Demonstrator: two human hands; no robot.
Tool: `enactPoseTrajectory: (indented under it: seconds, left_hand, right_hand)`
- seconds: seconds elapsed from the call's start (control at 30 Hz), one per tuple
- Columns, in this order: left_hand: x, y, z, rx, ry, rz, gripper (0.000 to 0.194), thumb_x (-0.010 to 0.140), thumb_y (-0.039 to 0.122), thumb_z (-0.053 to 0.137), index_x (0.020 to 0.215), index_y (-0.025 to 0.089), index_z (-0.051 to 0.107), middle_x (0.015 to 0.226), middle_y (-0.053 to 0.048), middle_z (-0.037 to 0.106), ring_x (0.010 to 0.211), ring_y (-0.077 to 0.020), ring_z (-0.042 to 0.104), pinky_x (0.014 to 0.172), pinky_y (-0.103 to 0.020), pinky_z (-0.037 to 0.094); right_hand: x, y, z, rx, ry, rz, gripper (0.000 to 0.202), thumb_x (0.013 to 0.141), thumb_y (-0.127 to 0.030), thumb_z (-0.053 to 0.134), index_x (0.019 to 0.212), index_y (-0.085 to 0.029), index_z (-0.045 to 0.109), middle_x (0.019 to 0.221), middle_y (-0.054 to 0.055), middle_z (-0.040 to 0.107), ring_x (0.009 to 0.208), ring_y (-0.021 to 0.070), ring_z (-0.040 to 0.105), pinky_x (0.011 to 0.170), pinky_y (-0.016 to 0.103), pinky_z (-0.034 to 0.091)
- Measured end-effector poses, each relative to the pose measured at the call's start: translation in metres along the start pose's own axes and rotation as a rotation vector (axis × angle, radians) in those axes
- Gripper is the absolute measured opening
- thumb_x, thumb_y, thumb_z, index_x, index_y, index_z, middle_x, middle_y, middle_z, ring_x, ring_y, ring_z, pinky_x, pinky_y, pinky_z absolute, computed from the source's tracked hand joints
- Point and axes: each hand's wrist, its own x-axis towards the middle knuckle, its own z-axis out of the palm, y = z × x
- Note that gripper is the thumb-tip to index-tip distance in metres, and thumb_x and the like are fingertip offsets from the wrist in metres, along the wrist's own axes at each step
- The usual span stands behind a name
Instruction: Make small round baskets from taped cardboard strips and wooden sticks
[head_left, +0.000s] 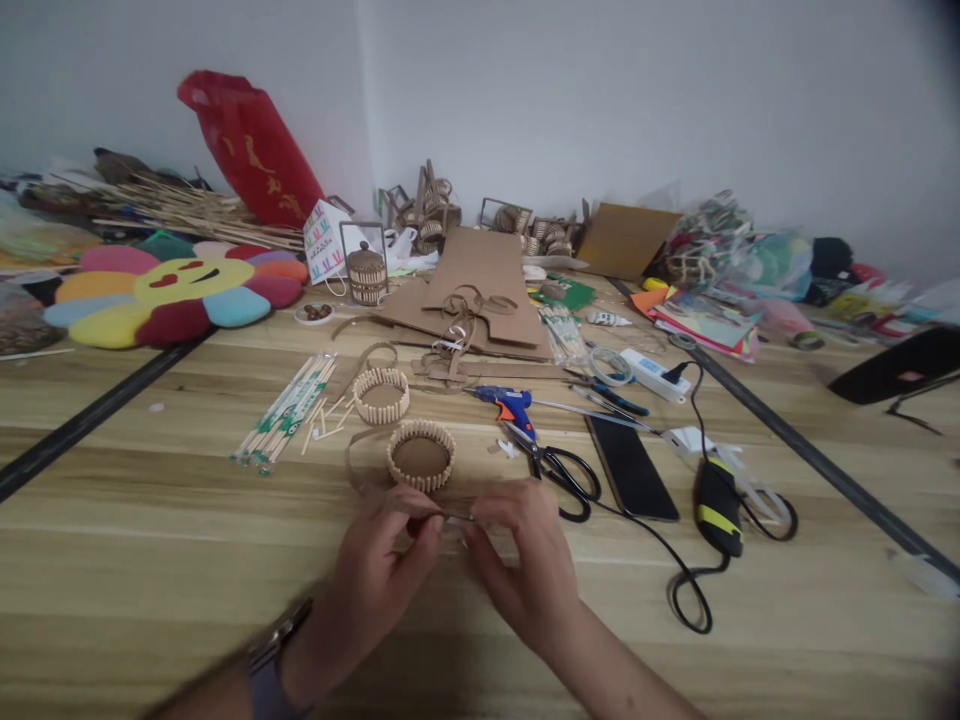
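Note:
A thin brown cardboard strip (354, 462) curls up from the table's middle and runs into my fingers. My left hand (382, 560), with a watch on its wrist, pinches the strip. My right hand (525, 560) is closed on the same strip a short way to the right; the fingers partly hide it. Just beyond my hands sits a round ring of short wooden sticks (421, 478) with a brown base inside. A second stick ring (381, 415) stands behind it, slightly left. Loose cut sticks (324, 422) lie beside that ring.
Black-handled scissors (562, 475), a blue glue gun (510, 405) and a phone (631, 468) lie right of the rings. A black cable (697, 590) loops at right. Bagged sticks (289, 412) lie left. Cardboard sheets (480, 275) and a flower cushion (180, 290) are farther back.

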Motion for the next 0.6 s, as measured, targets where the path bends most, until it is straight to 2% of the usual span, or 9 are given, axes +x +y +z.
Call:
enactPoseTrajectory:
  seconds: [0.07, 0.2, 0.47, 0.6]
  left_hand:
    - [-0.002, 0.000, 0.000, 0.024, 0.014, -0.017, 0.014, 0.091, 0.016, 0.054, 0.081, 0.021, 0.062, 0.075, 0.000, 0.067, 0.072, -0.0153, 0.064, 0.069, -0.025, 0.052]
    - [-0.006, -0.001, 0.002, 0.032, -0.038, -0.002, 0.012, 0.092, 0.017, 0.055, 0.088, 0.021, 0.065, 0.083, -0.003, 0.070, 0.080, -0.0174, 0.066, 0.075, -0.028, 0.053]
    - [-0.009, -0.004, 0.005, -0.007, -0.063, 0.053, 0.013, 0.092, 0.013, 0.056, 0.091, 0.021, 0.067, 0.089, -0.003, 0.072, 0.086, -0.0165, 0.068, 0.079, -0.027, 0.053]
    - [-0.008, -0.004, 0.005, -0.021, -0.070, 0.070, 0.013, 0.092, 0.012, 0.056, 0.093, 0.021, 0.066, 0.089, -0.002, 0.072, 0.087, -0.0158, 0.067, 0.080, -0.025, 0.053]
  right_hand:
    - [-0.001, -0.005, 0.001, -0.028, 0.039, -0.037, 0.020, 0.086, -0.006, 0.058, 0.095, -0.024, 0.055, 0.083, 0.000, 0.068, 0.076, 0.0181, 0.063, 0.073, 0.032, 0.042]
    - [-0.002, -0.010, 0.005, 0.036, 0.069, 0.042, 0.026, 0.083, -0.002, 0.056, 0.093, -0.026, 0.051, 0.081, -0.001, 0.070, 0.072, 0.0176, 0.065, 0.068, 0.030, 0.045]
    - [-0.008, -0.007, 0.012, 0.082, 0.140, 0.198, 0.021, 0.083, -0.009, 0.061, 0.092, -0.026, 0.052, 0.079, -0.001, 0.071, 0.071, 0.0180, 0.068, 0.066, 0.029, 0.051]
    - [-0.009, -0.007, 0.012, 0.102, 0.137, 0.264, 0.018, 0.084, -0.012, 0.060, 0.089, -0.025, 0.049, 0.076, -0.001, 0.070, 0.068, 0.0173, 0.069, 0.063, 0.029, 0.053]
